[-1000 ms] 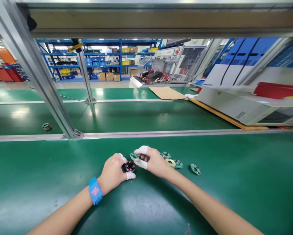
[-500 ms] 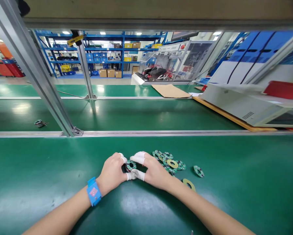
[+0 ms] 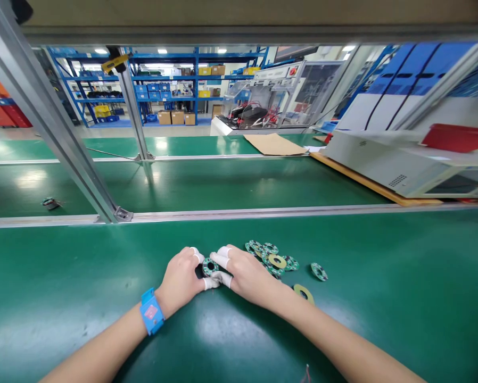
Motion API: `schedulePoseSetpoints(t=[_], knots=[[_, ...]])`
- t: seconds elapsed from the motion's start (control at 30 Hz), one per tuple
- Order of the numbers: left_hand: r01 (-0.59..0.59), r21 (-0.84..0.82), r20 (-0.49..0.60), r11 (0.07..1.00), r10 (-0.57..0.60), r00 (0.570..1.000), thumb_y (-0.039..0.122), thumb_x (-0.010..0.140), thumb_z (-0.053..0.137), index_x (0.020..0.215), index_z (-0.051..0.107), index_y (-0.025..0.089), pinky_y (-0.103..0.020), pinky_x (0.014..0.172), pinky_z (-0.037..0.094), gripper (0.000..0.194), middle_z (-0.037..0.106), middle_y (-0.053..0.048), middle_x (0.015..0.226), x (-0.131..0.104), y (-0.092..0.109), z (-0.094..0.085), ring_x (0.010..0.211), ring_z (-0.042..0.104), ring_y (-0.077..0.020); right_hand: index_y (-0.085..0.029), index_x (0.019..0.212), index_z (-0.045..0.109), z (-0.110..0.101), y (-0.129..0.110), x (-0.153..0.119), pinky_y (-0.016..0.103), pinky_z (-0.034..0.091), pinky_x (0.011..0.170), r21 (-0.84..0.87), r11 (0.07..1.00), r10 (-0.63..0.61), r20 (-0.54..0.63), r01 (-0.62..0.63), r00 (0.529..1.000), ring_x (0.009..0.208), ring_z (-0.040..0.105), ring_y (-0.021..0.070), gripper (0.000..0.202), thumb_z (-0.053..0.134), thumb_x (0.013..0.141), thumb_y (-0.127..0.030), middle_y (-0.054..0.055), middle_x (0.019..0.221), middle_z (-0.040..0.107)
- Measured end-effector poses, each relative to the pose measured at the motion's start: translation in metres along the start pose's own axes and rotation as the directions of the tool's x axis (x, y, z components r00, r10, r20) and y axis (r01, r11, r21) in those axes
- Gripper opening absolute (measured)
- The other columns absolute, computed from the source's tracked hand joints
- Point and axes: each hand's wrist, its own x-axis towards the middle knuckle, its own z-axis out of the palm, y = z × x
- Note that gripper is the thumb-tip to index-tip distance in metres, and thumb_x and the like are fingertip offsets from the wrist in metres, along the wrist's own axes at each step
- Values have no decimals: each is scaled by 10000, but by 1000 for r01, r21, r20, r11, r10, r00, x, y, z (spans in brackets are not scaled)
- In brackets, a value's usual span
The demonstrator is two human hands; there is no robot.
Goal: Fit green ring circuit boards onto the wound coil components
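Observation:
Between my two hands sits a small ring-shaped green circuit board point(image 3: 211, 266), apparently on top of a dark round part whose sides my fingers mostly hide. My left hand point(image 3: 182, 274), with white finger cots and a blue wrist strap point(image 3: 151, 311), grips it from the left with thumb and fingers. From the right, my right hand point(image 3: 241, 272), also in white finger cots, pinches it at the near and far edge. Just beyond my right hand lies a loose pile of ring boards point(image 3: 271, 259) with a yellowish ring point(image 3: 277, 261) on top.
A single ring board point(image 3: 319, 272) and another yellowish ring point(image 3: 303, 293) lie right of the pile on the green bench point(image 3: 83, 266). Across the metal rail point(image 3: 223, 214), a wired round part point(image 3: 50, 203) rests at left. A grey machine housing point(image 3: 375, 162) stands at right.
My right hand's fingers have closed in a little around the board. The whole view has shifted slightly, and some thin wires now show at the bottom edge.

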Motion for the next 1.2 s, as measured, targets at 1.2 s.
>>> schedulePoseSetpoints(t=[1.2], knots=[[28, -54, 9, 998, -28, 1000, 490, 722, 663, 724, 573, 175, -292, 668, 403, 327, 583, -38, 788, 1, 2, -1, 780, 540, -197, -149, 895, 664, 1, 2, 1, 265, 375, 636, 55, 998, 21, -17, -20, 1000, 732, 517, 188, 133, 660, 829, -264, 64, 795, 600]])
